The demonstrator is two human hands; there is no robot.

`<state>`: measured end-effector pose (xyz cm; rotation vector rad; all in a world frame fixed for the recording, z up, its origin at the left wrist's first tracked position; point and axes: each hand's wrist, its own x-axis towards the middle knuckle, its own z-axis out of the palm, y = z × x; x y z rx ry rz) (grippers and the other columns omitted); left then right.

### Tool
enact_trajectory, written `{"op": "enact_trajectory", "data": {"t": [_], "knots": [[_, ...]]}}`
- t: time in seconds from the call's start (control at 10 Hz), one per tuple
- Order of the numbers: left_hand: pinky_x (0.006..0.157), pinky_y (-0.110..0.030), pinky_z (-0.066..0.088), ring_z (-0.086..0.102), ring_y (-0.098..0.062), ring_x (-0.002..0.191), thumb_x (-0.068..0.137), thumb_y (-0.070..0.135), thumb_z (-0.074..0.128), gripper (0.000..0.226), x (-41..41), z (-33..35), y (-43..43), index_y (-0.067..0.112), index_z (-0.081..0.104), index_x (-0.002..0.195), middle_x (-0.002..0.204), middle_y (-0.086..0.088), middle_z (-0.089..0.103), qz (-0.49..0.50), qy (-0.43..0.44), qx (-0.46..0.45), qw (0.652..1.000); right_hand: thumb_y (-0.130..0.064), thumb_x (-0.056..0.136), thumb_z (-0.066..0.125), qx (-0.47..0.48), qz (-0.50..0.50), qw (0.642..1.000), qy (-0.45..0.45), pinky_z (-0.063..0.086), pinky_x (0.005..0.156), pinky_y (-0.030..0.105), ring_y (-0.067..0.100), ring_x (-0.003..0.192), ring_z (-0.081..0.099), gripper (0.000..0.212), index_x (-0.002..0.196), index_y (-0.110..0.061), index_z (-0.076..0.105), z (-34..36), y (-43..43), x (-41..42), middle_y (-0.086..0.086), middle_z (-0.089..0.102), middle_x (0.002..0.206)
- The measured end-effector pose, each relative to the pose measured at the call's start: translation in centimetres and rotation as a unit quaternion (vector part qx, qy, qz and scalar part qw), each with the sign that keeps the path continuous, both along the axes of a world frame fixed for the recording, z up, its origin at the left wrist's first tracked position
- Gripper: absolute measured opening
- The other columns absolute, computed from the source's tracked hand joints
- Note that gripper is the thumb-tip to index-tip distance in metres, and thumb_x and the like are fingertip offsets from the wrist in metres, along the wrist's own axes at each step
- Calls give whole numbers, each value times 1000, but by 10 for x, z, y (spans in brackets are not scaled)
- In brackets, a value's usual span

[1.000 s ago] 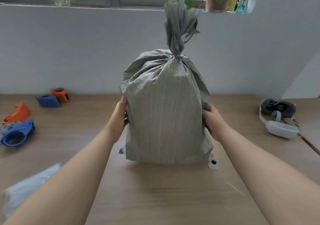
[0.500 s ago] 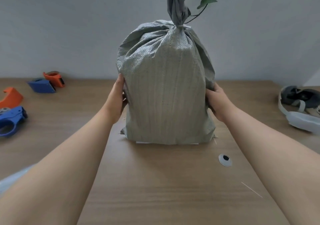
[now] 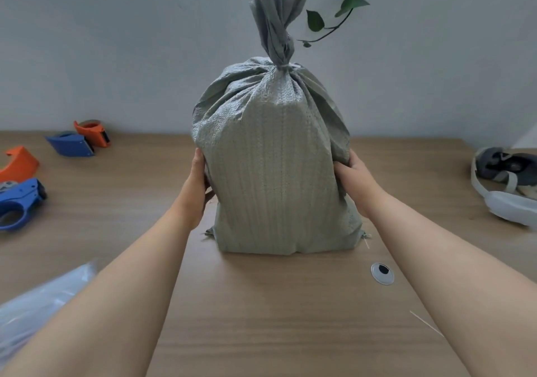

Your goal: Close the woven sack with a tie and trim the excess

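Sack position: grey-green woven plastic sack (image 3: pixel 273 179) stands upright at table centre, twisted neck pointing to 12 o'clock. Pale thin tie (image 3: pixel 286 65) cinches the neck just above the bulging shoulders, with a short stub poking toward 3 o'clock. No long tail shows from this side.

Left hand (image 3: pixel 197 185) lies flat against the sack's 9 o'clock flank, fingers wrapping out of sight behind it. Right hand (image 3: pixel 353 179) presses the 3 o'clock flank, thumb forward. Each grip is an open palm bearing on the cloth, so the sack is clamped between the two hands rather than pinched by either.

Light brown wooden table (image 3: pixel 261 318) carries loose bits: a thin pale sliver (image 3: pixel 426 323) at 4 o'clock of the sack, which may be a cut-off tie end, though I cannot confirm that; a small round clear disc with a black centre (image 3: pixel 382 273) near the sack's 4 o'clock corner.

Step in hand, by my reading: tying looks done and trimming likely done; the hands are steadying or setting down the finished sack.

Next move calls for checking the tie from the far side, then letting go evenly so the tall load does not topple. No cutter is in view, should more trimming be needed.
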<state>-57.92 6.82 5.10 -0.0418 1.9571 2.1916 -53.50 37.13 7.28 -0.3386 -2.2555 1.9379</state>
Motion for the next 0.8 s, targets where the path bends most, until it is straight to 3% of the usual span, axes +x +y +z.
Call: {"op": "enact_trajectory", "data": {"t": [0.2,0.4,0.5,0.6,0.7,0.8], "knots": [[118,-48,34,54,-14,132,76,84,35,80,5,8,-8,41,48,143,143,5,59,32,7,-40,999,-16,92,64,-1,-15,1000,-4,50,84,24,13,111,65,42,133,-21,56,3,3,7,-1,69,122],[114,-44,33,44,-13,136,99,60,31,39,20,22,-8,46,46,133,144,10,51,41,22,-65,997,-14,93,62,6,-18,1000,-2,48,90,25,15,118,62,55,145,-20,46,17,1,21,2,63,132],[113,-40,33,43,-11,132,105,49,31,30,29,29,-8,42,45,131,128,20,53,33,35,-77,996,-13,94,61,20,-24,999,-6,44,93,26,17,119,59,59,149,-17,41,27,-2,35,5,58,136],[119,-41,30,41,-15,138,106,42,36,46,45,33,-9,25,40,148,142,10,48,33,48,-93,994,-23,87,66,41,-31,999,-16,41,94,31,17,123,55,66,149,-19,41,35,-9,55,4,53,141],[121,-47,29,40,-20,143,104,41,42,54,68,40,-15,21,34,154,155,1,42,29,47,-105,993,-32,81,66,66,-38,996,-35,43,98,36,20,125,54,72,148,-22,42,45,-19,79,5,52,141],[120,-48,30,43,-21,141,99,44,49,58,89,49,-22,24,36,152,154,0,45,19,45,-92,995,-26,91,64,88,-56,994,-37,44,108,46,22,123,54,60,147,-23,44,55,-30,101,6,53,138]]}}
